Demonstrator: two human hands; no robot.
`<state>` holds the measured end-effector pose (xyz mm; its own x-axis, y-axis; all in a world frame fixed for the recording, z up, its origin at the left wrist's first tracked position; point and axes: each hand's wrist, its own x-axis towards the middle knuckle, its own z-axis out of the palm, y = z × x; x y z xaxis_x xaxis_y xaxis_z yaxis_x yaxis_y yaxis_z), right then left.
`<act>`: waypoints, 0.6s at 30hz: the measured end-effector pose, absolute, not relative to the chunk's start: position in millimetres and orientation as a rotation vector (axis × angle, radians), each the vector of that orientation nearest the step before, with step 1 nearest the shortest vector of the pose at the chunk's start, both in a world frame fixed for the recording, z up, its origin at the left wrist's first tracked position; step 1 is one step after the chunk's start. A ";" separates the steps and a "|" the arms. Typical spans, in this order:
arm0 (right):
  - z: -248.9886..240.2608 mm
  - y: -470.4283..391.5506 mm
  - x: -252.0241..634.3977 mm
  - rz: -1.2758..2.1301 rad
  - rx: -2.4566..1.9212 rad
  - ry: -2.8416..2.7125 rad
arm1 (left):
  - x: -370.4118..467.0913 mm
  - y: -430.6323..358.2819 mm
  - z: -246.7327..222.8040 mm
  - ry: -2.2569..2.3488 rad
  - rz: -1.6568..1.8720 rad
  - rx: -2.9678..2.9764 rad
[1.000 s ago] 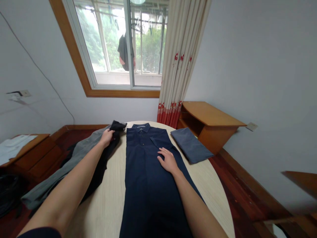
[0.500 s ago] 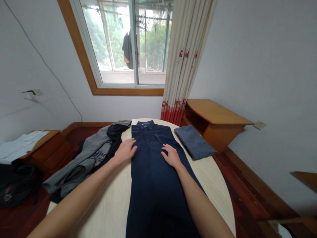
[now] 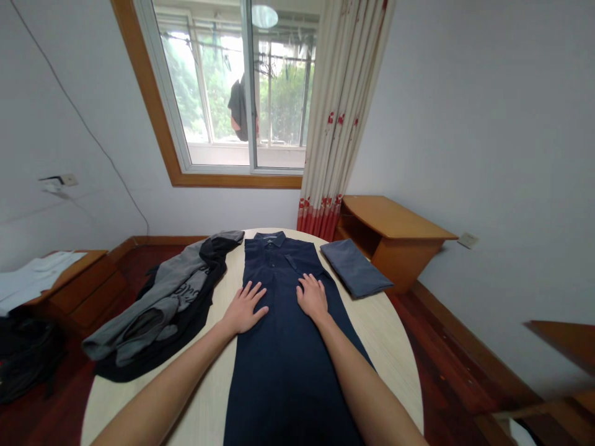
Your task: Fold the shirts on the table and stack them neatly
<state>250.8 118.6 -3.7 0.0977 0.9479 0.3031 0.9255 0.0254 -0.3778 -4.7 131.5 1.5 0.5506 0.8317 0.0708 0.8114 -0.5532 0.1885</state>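
Observation:
A dark navy collared shirt (image 3: 279, 347) lies lengthwise on the round pale table (image 3: 195, 384), its collar at the far edge and its sides folded inward. On its left edge rests my left hand (image 3: 246, 308), palm down with fingers spread. My right hand (image 3: 312, 296) lies flat on the shirt's right half, just below a folded flap of cloth, fingers stretched forward. Neither hand grips the fabric. The near end of the shirt runs out of view at the bottom.
A grey and black garment (image 3: 158, 310) is heaped on the table's left. A folded slate-blue cloth (image 3: 356, 267) lies at the right. Beyond stand a wooden cabinet (image 3: 400, 217) and a curtain (image 3: 341, 124). Papers top a low drawer unit (image 3: 79, 291) at left, near a black bag (image 3: 28, 353).
My left hand has moved nearer and to the right, from the shirt's edge onto it, fingers now spread. My right hand has shifted only slightly. The camera view has tilted up a little.

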 end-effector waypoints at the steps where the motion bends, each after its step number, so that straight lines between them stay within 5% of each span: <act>1: -3.5 119.8 248.1 0.059 -1.907 -1.821 | -7.3 136.7 0.7 1.403 0.230 2.661; 11: -0.7 149.2 242.4 0.074 -1.919 -1.813 | -13.4 163.7 6.2 1.417 0.193 2.648; 18: -0.9 122.5 250.2 0.115 -1.856 -1.945 | -25.2 101.8 10.5 1.220 0.173 2.656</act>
